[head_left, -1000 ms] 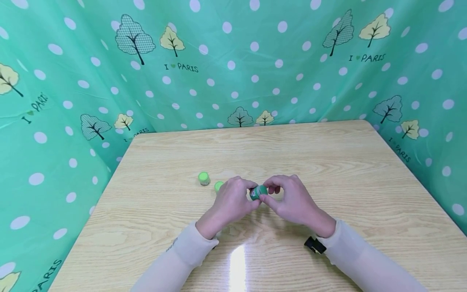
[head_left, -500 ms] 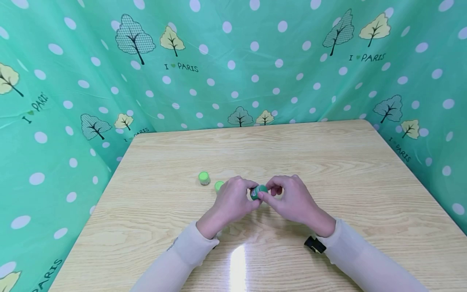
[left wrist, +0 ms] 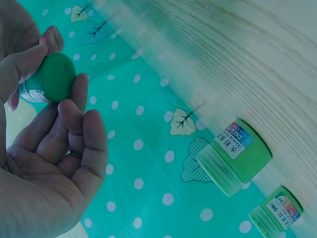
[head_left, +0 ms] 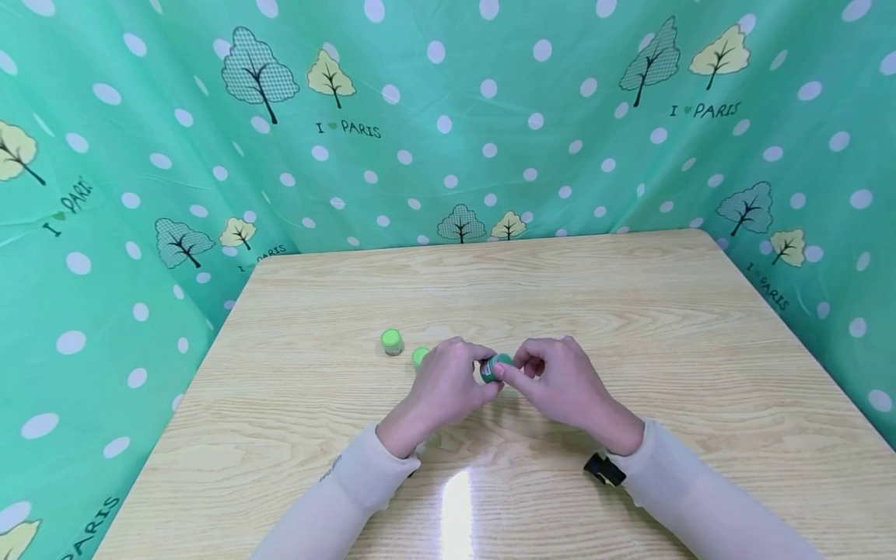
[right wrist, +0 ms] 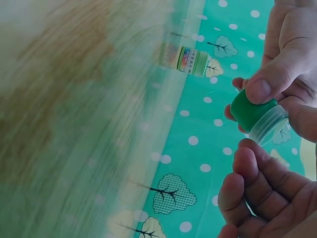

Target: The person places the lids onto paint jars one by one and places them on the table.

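Observation:
A small dark green gouache paint jar point(head_left: 494, 367) is held tilted above the table, between both hands. My left hand point(head_left: 448, 377) grips its left end, index finger over the top and thumb below. From the other side my right hand point(head_left: 560, 381) pinches it, thumb tip lying across the near side. Part of the printed label and the green end show between the fingers. In the right wrist view the jar point(right wrist: 250, 111) has a clear ribbed rim at one end. Two light green paint jars stand by the left hand: one point(head_left: 392, 342) farther left, another point(head_left: 420, 357) partly hidden behind that hand.
The wood-grain table point(head_left: 630, 311) extends around the hands, with a bright glare streak near the front. A green dotted curtain point(head_left: 490, 179) encloses the back and sides. A black buckle point(head_left: 605, 470) hangs by the right sleeve.
The right thumb has slid a little up and left across the held jar, and the right fingers have shifted slightly. The left hand and the standing jars stay in place.

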A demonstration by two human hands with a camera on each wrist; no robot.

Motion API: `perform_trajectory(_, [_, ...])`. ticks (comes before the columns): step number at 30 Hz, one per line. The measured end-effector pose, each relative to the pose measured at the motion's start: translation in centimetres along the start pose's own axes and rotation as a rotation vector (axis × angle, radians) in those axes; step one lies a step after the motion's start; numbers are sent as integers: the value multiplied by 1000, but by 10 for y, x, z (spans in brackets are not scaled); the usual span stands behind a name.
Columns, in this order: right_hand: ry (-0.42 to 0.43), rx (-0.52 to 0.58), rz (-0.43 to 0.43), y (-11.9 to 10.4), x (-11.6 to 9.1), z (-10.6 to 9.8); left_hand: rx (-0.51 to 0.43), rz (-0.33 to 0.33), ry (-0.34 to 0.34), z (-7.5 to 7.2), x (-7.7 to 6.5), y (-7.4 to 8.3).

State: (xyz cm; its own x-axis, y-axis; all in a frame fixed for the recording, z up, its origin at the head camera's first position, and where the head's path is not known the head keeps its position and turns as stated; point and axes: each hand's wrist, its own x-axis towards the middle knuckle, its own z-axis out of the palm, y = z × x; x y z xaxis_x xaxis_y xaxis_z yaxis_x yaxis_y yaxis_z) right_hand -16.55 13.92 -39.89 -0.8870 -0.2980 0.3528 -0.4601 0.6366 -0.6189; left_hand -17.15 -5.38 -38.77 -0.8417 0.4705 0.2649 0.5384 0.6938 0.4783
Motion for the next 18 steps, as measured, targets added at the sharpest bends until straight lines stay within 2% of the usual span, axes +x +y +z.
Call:
perform_trajectory(6, [5, -18, 12, -2, -1, -4, -17, -17, -7, -1, 0, 0])
perform_trajectory(13, [-20, 30, -117, 0, -1, -7, -52, -38, -16, -1, 2, -1])
perform_trajectory(18, [-41, 30, -162, 0, -1, -5, -56, -28, -10, 0, 2, -2])
